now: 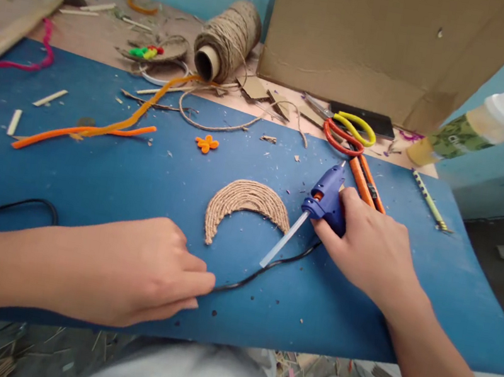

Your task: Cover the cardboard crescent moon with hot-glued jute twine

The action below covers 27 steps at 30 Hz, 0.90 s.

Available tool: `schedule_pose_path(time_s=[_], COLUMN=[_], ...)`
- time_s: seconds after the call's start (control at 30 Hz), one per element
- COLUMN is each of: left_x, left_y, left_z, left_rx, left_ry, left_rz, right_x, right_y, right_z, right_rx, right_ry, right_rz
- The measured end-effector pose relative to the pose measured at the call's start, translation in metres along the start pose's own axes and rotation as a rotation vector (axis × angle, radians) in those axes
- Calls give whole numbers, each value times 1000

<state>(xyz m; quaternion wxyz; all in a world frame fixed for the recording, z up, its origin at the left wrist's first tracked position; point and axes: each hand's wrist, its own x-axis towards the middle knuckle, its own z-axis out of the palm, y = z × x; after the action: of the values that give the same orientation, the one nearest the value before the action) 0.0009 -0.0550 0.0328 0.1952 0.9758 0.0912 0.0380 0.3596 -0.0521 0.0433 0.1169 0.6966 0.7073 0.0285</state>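
Inventory, taken from the jute crescent (pixel 246 203) at mid-surface: one blue glue gun (pixel 325 200) just right of it, with one clear glue stick (pixel 282 241) projecting from its rear toward the near edge; one black cord (pixel 262 273) running from the gun below the crescent; one orange flower (pixel 206 143) beyond it to the left; two orange pipe cleaners (pixel 84 130) further left; one twine spool (pixel 227 41) well beyond it; one pair of scissors (pixel 347 130) (one red loop, one yellow) beyond and to the right; one orange cutter (pixel 368 181) just behind the gun; one striped pencil (pixel 429 200) far right; one bottle (pixel 477 125) and one cardboard box (pixel 376 36) at the back.

Right hand (pixel 370 245) lies palm down right of the crescent, its grip pressed around the gun's handle, wrist angled toward the near right corner. Left hand (pixel 138 272) rests near the crescent's lower left tip, forearm along the near edge; its grip is pinched on the cord with fingertips together.

Blue surface (pixel 138 183) has open room directly left of the crescent and between the two hands. Its near edge runs under both forearms; its right edge falls away just past the pencil. Scraps crowd the back.
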Motion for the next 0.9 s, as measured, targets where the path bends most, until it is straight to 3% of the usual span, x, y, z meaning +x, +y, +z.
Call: schedule_pose_path(time_s=[0.1, 0.2, 0.27, 0.4, 0.5, 0.7, 0.9], left_x=[7, 11, 9, 3, 3, 2, -12], left_y=[6, 5, 1, -17, -36, -62, -88], left_z=[7, 13, 14, 11, 10, 10, -16], left_rx=[-46, -13, -14, -71, 78, 98, 334], left_ry=[57, 162, 232, 427, 558, 518, 442], left_rz=[105, 174, 151, -119, -350, -410, -539], right_x=[6, 11, 13, 11, 8, 2, -3], right_y=[9, 25, 34, 39, 36, 35, 28], right_z=[1, 5, 7, 8, 8, 4, -1], right_rx=[41, 127, 172, 190, 187, 179, 270], right_ry=[17, 85, 128, 164, 170, 229, 361], right_rz=[-78, -304, -421, -453, -432, -429, -408])
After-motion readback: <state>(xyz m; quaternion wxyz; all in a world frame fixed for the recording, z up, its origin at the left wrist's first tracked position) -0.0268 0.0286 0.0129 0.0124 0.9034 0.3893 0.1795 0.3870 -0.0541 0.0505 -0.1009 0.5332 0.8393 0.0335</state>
